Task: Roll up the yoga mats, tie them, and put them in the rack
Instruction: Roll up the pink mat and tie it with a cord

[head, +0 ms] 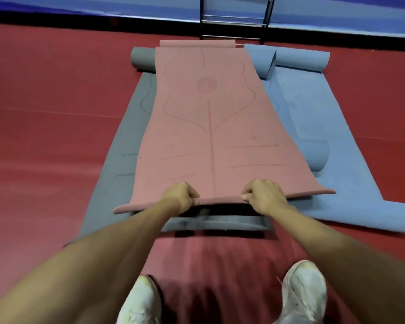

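Two hands, left hand (181,197) and right hand (263,197), apart, each pinching the lifted end of the pink yoga mat (208,125). Lies spread atop the grey mat (117,160). Looks soft, light, floppy; best gripped along that end.

Middle mat (211,136) on top, overlapping left mat (112,174) and right mat (332,127); rack (236,22) far behind; shoes (304,291) near, on floor (45,136).

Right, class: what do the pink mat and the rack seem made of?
The pink mat looks like soft foam or rubber, matt: its gripped edge curls, lines look pressed in. The rack seems metal: dark frame, shiny silver rungs.
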The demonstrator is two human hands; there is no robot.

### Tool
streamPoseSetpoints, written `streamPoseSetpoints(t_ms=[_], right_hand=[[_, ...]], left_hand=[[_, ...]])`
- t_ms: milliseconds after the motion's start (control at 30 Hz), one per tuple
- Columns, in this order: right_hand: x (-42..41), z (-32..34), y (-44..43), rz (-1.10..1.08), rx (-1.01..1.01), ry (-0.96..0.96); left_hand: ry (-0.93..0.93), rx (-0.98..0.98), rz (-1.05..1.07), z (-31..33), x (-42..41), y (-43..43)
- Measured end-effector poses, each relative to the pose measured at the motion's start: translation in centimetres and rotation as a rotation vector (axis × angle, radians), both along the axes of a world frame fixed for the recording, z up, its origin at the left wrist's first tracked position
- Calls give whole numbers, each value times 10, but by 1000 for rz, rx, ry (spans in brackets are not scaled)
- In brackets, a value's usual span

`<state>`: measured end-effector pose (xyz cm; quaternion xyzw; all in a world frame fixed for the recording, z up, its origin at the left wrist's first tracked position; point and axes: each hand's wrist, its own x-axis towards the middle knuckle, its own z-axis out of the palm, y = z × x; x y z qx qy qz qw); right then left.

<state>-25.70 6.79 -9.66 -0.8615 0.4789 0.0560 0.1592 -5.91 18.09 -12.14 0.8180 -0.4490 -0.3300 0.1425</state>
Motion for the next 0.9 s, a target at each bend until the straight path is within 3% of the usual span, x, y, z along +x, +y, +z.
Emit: streamPoseSetpoints(t_ms=[233, 500, 733, 900], right_hand=[[16, -6, -12, 19, 21, 16], [12, -82, -31, -257, 138, -78], [2, -132, -29, -22, -14, -97], [-1, -150, -26, 161, -272, -259]], left_hand=[[31, -61, 163, -35, -21, 12], [93, -134, 143, -83, -1, -22], [-79, 14, -156, -117, 2, -36], [-152, -25, -157, -127, 1, -46]])
